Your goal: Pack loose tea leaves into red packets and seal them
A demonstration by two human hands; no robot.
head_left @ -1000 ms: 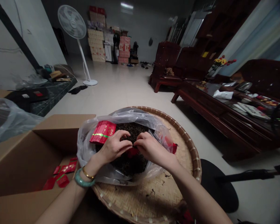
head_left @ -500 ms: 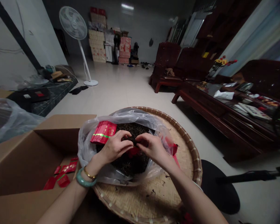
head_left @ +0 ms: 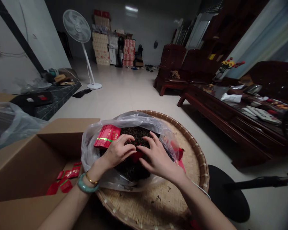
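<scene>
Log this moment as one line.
Left hand: curled, grip unclear | right hand: open | both: over dark leaves | stacked red packets: in open plastic bag | bag: on woven tray

The left hand (head_left: 120,150) is curled and the right hand (head_left: 156,156) spread over dark leafy bits (head_left: 133,171) in a plastic bag (head_left: 88,151), a red piece (head_left: 136,156) between them. Stacked red packets (head_left: 107,135) lie there too; a woven tray (head_left: 156,206) holds the bag beside a cardboard box (head_left: 14,169).
</scene>
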